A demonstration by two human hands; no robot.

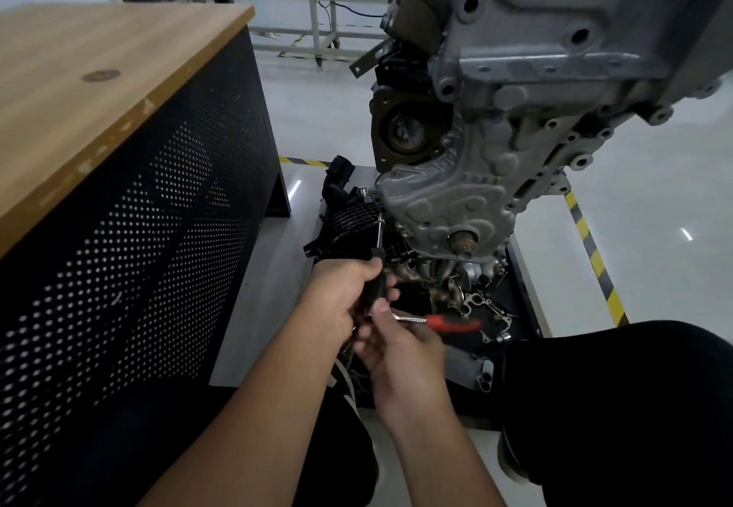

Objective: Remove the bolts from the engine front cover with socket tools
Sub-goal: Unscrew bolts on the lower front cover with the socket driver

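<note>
Socket driver seated on a low bolt of the front cover, both hands at the tool.

Nearest, the right hand (pixel 400 344) pinches the steel end of a red-handled ratchet (pixel 440 323); just above it the left hand (pixel 349 292) is curled round the black handle of a socket driver (pixel 377 256). Its shaft runs up from that grip to the lower left edge of the engine front cover (pixel 456 193), where the bolt itself is hidden. Likely step: loosening this bolt; next comes a steady turn, keeping the socket square. Left of the grip stands a perforated table (pixel 119 82).
</note>
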